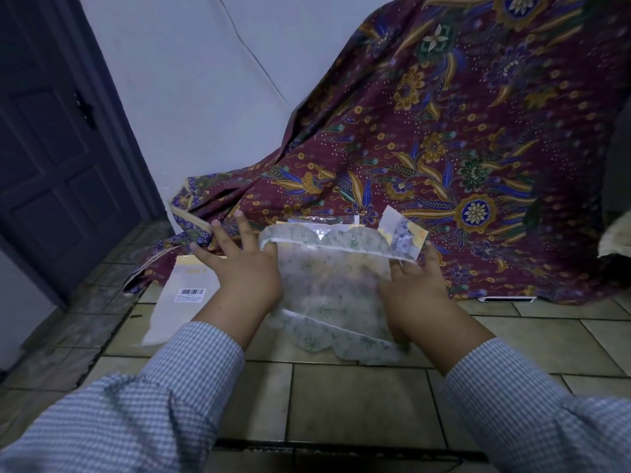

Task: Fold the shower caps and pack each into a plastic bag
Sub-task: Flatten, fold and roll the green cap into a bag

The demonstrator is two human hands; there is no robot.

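Note:
I hold a translucent shower cap (327, 285) with a green flower print just above the tiled floor, its far edge folded over towards me. My left hand (239, 268) holds the cap's left edge: its inner finger is tucked into the fold and the other fingers are spread straight. My right hand (416, 288) grips the right edge, fingertips behind the film. A flat plastic bag (186, 302) with a barcode label lies on the floor to the left of my left hand.
Just beyond the cap lie a clear packet (317, 224) and a blue-and-yellow patterned packet (403, 233). A maroon batik cloth (461, 148) drapes over something at the back and right. A dark door (51, 148) stands at the left. A white object (508, 298) peeks from under the cloth.

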